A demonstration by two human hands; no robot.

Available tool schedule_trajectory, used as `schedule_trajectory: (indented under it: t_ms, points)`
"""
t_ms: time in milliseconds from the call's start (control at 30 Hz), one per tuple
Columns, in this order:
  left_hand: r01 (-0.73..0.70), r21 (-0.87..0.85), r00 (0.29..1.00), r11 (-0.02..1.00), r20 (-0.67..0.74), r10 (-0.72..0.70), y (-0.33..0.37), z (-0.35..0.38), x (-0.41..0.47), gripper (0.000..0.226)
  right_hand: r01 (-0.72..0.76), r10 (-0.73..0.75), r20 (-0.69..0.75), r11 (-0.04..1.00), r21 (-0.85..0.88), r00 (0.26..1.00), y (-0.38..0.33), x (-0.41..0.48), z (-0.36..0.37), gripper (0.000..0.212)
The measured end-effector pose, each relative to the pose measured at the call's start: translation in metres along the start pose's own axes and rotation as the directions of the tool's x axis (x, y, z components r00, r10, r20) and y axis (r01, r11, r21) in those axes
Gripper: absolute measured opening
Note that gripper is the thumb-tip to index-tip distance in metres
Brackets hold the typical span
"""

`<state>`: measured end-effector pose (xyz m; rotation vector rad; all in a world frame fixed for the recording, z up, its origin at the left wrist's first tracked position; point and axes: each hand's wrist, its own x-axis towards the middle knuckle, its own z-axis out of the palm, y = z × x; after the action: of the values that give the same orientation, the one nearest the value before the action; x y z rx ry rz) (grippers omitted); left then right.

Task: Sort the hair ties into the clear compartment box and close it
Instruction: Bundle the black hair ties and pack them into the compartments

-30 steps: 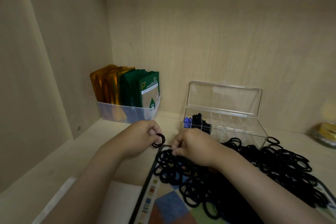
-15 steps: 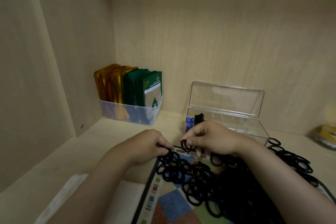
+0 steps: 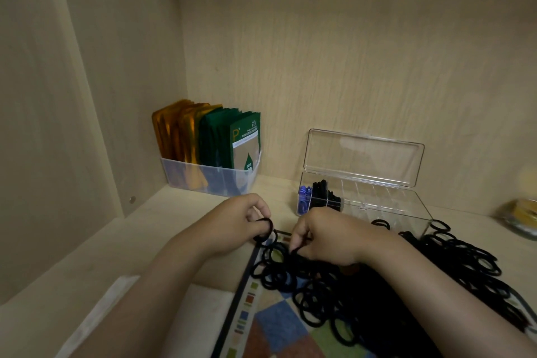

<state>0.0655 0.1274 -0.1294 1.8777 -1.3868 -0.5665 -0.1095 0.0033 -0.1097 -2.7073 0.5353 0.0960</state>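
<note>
Inside the open clear box (image 3: 392,213) lie blue ties (image 3: 303,201) beside black ties (image 3: 323,194).

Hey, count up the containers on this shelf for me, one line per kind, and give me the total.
Clear compartment box, lid open: 1
Plastic bin of packets: 1
Jar, blurred at the right edge: 1
Total: 3

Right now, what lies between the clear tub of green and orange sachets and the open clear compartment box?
Head view: only bare wooden shelf separates tub and box.
</note>
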Motion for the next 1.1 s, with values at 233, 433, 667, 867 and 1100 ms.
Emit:
schedule_trajectory:
  t_ms: [233, 433, 667, 867, 1100]
  points:
    - [0.129, -0.107, 0.987, 0.986, 0.106, -0.118, -0.005, -0.006, -0.001, 0.026, 0.024, 0.015, -0.195, 0.981, 0.194, 0.981, 0.002, -0.006, -0.018, 0.017]
    - [0.091, -0.082, 0.995, 0.992, 0.042, -0.088, -0.002, -0.014, -0.002, 0.022, 0.070, -0.048, -0.119, 0.980, 0.188, 0.992, -0.014, -0.001, -0.002, 0.027]
    - [0.101, -0.103, 0.995, 0.990, 0.032, -0.098, -0.002, -0.018, -0.004, 0.029, 0.030, -0.049, -0.146, 0.991, -0.129, 0.988, -0.021, 0.005, 0.015, 0.023]
    - [0.082, -0.138, 0.995, 0.987, -0.044, -0.088, -0.002, -0.008, 0.000, 0.022, -0.013, 0.018, -0.207, 1.000, 0.026, 0.978, -0.011, 0.003, 0.004, 0.012]
    - [0.047, -0.205, 0.987, 0.978, -0.139, -0.077, 0.001, 0.010, 0.006, 0.014, -0.005, 0.059, -0.124, 0.917, 0.398, 0.991, 0.003, -0.013, -0.026, 0.030]
